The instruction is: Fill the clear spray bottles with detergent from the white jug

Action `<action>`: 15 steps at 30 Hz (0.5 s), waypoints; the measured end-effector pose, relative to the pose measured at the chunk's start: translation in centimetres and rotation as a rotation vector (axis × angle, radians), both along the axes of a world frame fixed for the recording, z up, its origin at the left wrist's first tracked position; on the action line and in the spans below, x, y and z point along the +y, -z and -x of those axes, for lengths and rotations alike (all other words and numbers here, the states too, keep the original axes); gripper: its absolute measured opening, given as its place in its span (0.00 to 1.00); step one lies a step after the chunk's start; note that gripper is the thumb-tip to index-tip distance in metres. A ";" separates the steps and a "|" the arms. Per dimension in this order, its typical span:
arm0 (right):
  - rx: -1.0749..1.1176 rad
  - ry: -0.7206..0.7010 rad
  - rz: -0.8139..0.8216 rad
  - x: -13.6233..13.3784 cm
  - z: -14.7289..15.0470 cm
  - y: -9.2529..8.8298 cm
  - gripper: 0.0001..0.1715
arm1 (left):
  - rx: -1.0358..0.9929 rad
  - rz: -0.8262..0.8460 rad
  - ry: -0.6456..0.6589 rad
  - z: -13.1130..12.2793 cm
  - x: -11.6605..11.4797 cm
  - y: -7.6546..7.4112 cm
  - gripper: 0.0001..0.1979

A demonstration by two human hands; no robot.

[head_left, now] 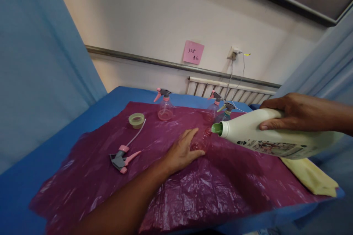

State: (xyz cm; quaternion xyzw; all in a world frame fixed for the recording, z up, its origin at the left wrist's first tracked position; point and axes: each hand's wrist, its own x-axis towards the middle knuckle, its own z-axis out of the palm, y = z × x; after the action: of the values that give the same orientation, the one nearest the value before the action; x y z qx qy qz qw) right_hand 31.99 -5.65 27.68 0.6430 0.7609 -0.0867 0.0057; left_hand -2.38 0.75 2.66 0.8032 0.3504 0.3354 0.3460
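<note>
My right hand grips a large cream-coloured detergent jug by its handle, tipped nearly level with its green spout to the left. Just below and left of the spout stands a clear spray bottle without its top, its mouth close to the spout. My left hand is curled round the near left side of this bottle, thumb and fingers against it. To the left, a grey and pink spray head with a thin tube lies on the plastic sheet. Whether liquid flows from the jug, I cannot make out.
Behind the hands stand one spray bottle at the left, another pink-topped one, and one with a grey top. A greenish cap sits on the purple plastic sheet. A yellow cloth lies at the right edge.
</note>
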 end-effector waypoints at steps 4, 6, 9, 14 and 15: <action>-0.016 0.008 0.080 0.0 0.0 -0.2 0.34 | 0.000 -0.004 0.005 0.0 0.0 0.0 0.44; -0.024 0.008 0.072 0.1 -0.1 -0.2 0.34 | 0.003 -0.010 0.002 0.0 0.0 0.1 0.44; -0.028 0.009 0.069 0.1 -0.1 -0.2 0.35 | 0.004 -0.007 0.000 0.0 0.0 0.0 0.44; -0.001 0.000 0.069 0.0 -0.1 -0.1 0.32 | 0.001 0.001 0.002 0.0 0.0 -0.2 0.44; 0.000 -0.010 0.070 0.1 -0.1 0.0 0.32 | -0.002 -0.001 0.002 0.1 -0.1 -0.2 0.44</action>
State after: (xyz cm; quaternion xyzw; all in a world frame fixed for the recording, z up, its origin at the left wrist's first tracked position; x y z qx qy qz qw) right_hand 32.14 -5.60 27.67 0.6387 0.7606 -0.1132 0.0284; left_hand -2.44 0.70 2.85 0.8034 0.3492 0.3359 0.3460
